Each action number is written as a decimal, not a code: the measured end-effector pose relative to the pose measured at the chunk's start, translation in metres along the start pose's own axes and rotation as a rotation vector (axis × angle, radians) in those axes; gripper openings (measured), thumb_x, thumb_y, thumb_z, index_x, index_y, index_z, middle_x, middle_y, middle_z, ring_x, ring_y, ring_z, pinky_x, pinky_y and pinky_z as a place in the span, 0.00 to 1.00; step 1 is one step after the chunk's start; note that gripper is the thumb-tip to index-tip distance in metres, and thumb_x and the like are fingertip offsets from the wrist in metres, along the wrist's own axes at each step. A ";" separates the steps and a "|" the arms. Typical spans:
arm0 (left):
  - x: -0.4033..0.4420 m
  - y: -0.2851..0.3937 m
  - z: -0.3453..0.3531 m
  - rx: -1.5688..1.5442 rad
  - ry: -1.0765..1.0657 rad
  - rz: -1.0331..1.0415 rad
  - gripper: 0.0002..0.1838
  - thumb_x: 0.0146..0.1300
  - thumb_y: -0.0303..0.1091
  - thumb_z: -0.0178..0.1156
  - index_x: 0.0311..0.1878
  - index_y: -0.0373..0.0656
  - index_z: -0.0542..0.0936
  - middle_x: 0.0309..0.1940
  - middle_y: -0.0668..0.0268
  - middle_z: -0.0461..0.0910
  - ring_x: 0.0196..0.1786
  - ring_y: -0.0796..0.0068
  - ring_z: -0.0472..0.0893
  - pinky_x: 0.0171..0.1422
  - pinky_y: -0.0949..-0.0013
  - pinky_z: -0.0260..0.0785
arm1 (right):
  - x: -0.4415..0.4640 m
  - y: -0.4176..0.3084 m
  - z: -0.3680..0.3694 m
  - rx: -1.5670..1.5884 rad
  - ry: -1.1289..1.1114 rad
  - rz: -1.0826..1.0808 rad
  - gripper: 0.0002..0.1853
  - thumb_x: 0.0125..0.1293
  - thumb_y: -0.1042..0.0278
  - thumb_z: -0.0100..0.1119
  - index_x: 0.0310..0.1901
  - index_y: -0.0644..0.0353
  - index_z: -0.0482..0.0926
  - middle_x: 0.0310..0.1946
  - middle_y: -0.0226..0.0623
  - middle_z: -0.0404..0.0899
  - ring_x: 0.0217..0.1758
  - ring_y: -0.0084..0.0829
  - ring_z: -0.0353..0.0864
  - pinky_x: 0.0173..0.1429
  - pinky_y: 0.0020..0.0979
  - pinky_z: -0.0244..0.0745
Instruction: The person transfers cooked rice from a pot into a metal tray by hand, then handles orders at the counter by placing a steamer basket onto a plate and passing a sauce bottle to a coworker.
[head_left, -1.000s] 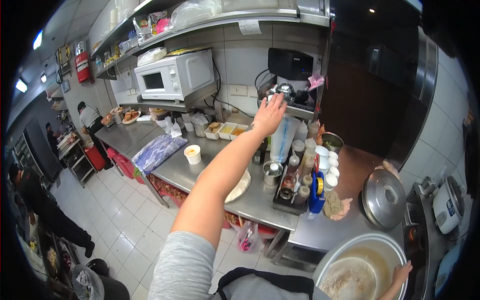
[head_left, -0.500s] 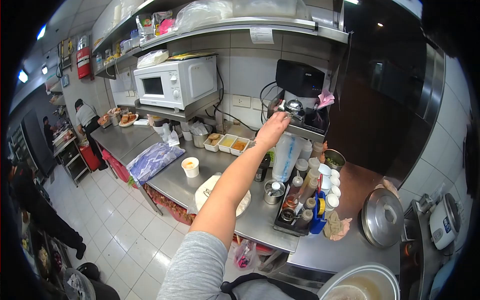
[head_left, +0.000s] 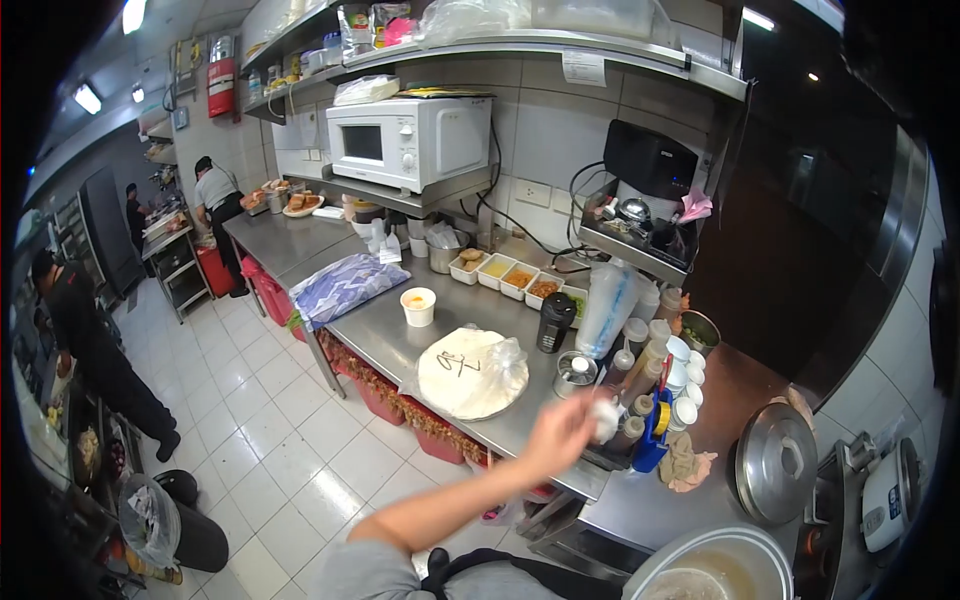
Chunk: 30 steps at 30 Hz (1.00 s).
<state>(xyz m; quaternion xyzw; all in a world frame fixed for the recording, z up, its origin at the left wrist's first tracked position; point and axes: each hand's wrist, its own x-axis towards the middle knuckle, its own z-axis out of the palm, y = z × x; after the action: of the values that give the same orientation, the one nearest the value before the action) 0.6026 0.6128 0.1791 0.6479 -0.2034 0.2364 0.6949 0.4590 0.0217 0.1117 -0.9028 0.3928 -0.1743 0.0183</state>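
My left hand (head_left: 562, 436) reaches across the near edge of the steel counter, its fingers closed on a small white thing (head_left: 605, 420), blurred so that its kind is unclear. Just beyond it stands a black caddy of sauce bottles (head_left: 632, 428), with a blue tape dispenser (head_left: 654, 435) at its side. To the left of the hand lies a round white stack in clear plastic (head_left: 465, 385), with dark writing on top. A steel pot (head_left: 575, 375) with a white-topped item in it stands behind the hand. My right hand is out of sight.
A white cup (head_left: 418, 307) and a purple-white plastic bag (head_left: 350, 292) are on the counter. Food trays (head_left: 518, 281) line the wall below the microwave (head_left: 410, 143). A large tub of liquid (head_left: 715, 565) stands close by me. Several people work at the left.
My left hand has come back and down from the printer shelf to the near side of the bottle caddy, now with the small white thing in it. The view has shifted, uncovering the wrapped stack.
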 end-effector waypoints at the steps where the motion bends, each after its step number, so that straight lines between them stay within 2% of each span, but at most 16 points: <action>1: -0.038 0.001 0.006 -0.058 -0.039 -0.147 0.14 0.65 0.27 0.51 0.53 0.34 0.71 0.46 0.60 0.76 0.46 0.76 0.77 0.49 0.73 0.71 | 0.001 -0.007 -0.002 0.014 -0.002 -0.015 0.28 0.49 0.58 0.57 0.47 0.71 0.68 0.43 0.61 0.71 0.51 0.56 0.69 0.58 0.44 0.67; 3: -0.107 -0.021 0.009 -0.135 -0.158 -0.374 0.12 0.67 0.30 0.49 0.51 0.36 0.71 0.39 0.64 0.77 0.35 0.80 0.78 0.41 0.75 0.73 | 0.015 -0.004 0.008 0.005 -0.010 -0.078 0.28 0.48 0.59 0.57 0.48 0.70 0.67 0.44 0.61 0.71 0.51 0.57 0.69 0.58 0.43 0.67; 4: -0.130 -0.020 0.001 -0.179 -0.227 -0.490 0.11 0.68 0.31 0.48 0.50 0.37 0.70 0.35 0.66 0.76 0.30 0.81 0.78 0.36 0.76 0.73 | 0.047 0.019 0.044 -0.016 -0.018 -0.130 0.29 0.48 0.58 0.57 0.49 0.70 0.67 0.44 0.61 0.70 0.51 0.57 0.69 0.58 0.44 0.67; 5: -0.146 -0.015 -0.011 -0.098 -0.225 -0.512 0.11 0.68 0.32 0.47 0.49 0.37 0.70 0.32 0.66 0.76 0.27 0.81 0.78 0.33 0.76 0.72 | 0.064 0.028 0.064 -0.038 -0.031 -0.187 0.30 0.48 0.58 0.57 0.51 0.69 0.66 0.45 0.61 0.70 0.51 0.57 0.69 0.58 0.44 0.67; 7: -0.176 -0.003 -0.040 0.067 -0.210 -0.560 0.10 0.69 0.33 0.45 0.48 0.38 0.69 0.27 0.68 0.74 0.22 0.81 0.76 0.28 0.76 0.71 | 0.030 -0.022 0.024 -0.014 -0.054 -0.133 0.31 0.48 0.58 0.57 0.52 0.69 0.66 0.46 0.61 0.70 0.52 0.57 0.68 0.58 0.44 0.67; 8: -0.186 -0.004 -0.059 0.123 -0.100 -0.555 0.10 0.69 0.34 0.44 0.46 0.39 0.70 0.24 0.68 0.74 0.21 0.82 0.75 0.26 0.76 0.70 | 0.011 -0.051 -0.001 -0.004 -0.065 -0.106 0.32 0.48 0.57 0.58 0.53 0.68 0.65 0.47 0.62 0.69 0.53 0.57 0.68 0.58 0.44 0.67; 11: -0.206 0.015 -0.124 0.267 0.245 -0.538 0.10 0.69 0.35 0.45 0.39 0.41 0.73 0.17 0.69 0.72 0.16 0.81 0.72 0.22 0.76 0.66 | -0.005 -0.090 -0.013 0.045 -0.091 -0.104 0.34 0.48 0.56 0.58 0.55 0.68 0.64 0.50 0.63 0.68 0.55 0.56 0.67 0.59 0.44 0.66; 15: -0.254 0.058 -0.211 0.369 0.530 -0.409 0.12 0.67 0.35 0.46 0.32 0.37 0.73 0.15 0.67 0.71 0.18 0.80 0.73 0.22 0.75 0.65 | -0.006 -0.133 0.014 -0.034 -0.151 -0.270 0.37 0.48 0.53 0.57 0.59 0.65 0.61 0.55 0.59 0.66 0.61 0.54 0.62 0.63 0.43 0.62; 18: -0.310 0.112 -0.263 0.732 0.626 -0.416 0.11 0.66 0.32 0.48 0.30 0.35 0.73 0.17 0.65 0.72 0.19 0.78 0.74 0.24 0.75 0.67 | -0.015 -0.171 0.049 0.138 0.013 -0.421 0.33 0.49 0.72 0.52 0.60 0.70 0.58 0.53 0.59 0.62 0.55 0.57 0.66 0.58 0.43 0.66; 19: -0.330 0.128 -0.278 0.825 0.667 -0.423 0.11 0.65 0.31 0.49 0.29 0.34 0.73 0.18 0.64 0.72 0.20 0.78 0.74 0.24 0.75 0.67 | -0.028 -0.185 0.049 0.151 -0.002 -0.457 0.32 0.50 0.72 0.51 0.60 0.71 0.58 0.54 0.60 0.62 0.54 0.57 0.66 0.58 0.43 0.66; 20: -0.355 0.139 -0.294 0.830 0.747 -0.443 0.11 0.65 0.30 0.48 0.30 0.34 0.73 0.18 0.63 0.73 0.20 0.78 0.74 0.25 0.74 0.68 | -0.051 -0.211 0.034 0.162 -0.021 -0.492 0.32 0.51 0.72 0.51 0.60 0.72 0.58 0.54 0.60 0.62 0.54 0.57 0.66 0.59 0.44 0.66; 24: -0.438 0.180 -0.346 0.814 0.998 -0.475 0.11 0.65 0.29 0.48 0.30 0.33 0.74 0.20 0.63 0.74 0.22 0.79 0.74 0.26 0.75 0.69 | -0.098 -0.263 0.047 0.201 0.008 -0.597 0.35 0.49 0.73 0.60 0.60 0.71 0.58 0.54 0.60 0.62 0.57 0.56 0.66 0.60 0.43 0.65; 26: -0.458 0.201 -0.361 0.824 1.043 -0.448 0.10 0.65 0.28 0.47 0.31 0.34 0.74 0.21 0.64 0.74 0.22 0.80 0.74 0.26 0.75 0.69 | -0.127 -0.294 0.042 0.241 0.007 -0.663 0.38 0.46 0.74 0.63 0.60 0.70 0.58 0.56 0.60 0.61 0.58 0.55 0.65 0.61 0.42 0.65; 28: -0.474 0.214 -0.376 0.822 1.078 -0.415 0.10 0.65 0.28 0.47 0.31 0.34 0.74 0.21 0.65 0.74 0.22 0.80 0.74 0.26 0.76 0.68 | -0.175 -0.333 0.008 0.308 -0.052 -0.629 0.38 0.47 0.75 0.62 0.61 0.68 0.57 0.57 0.61 0.60 0.59 0.55 0.64 0.61 0.41 0.64; 30: -0.483 0.216 -0.390 0.799 1.096 -0.374 0.09 0.64 0.27 0.47 0.31 0.34 0.74 0.21 0.66 0.75 0.23 0.81 0.74 0.26 0.77 0.68 | -0.198 -0.361 0.002 0.348 -0.038 -0.672 0.38 0.45 0.75 0.64 0.60 0.65 0.59 0.57 0.57 0.61 0.58 0.55 0.66 0.61 0.42 0.65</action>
<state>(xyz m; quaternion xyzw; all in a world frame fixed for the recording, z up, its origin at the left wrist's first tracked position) 0.0763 0.9804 0.0376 0.6653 0.3934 0.4620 0.4350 0.5888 0.4130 0.1116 -0.9676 0.0390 -0.2182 0.1206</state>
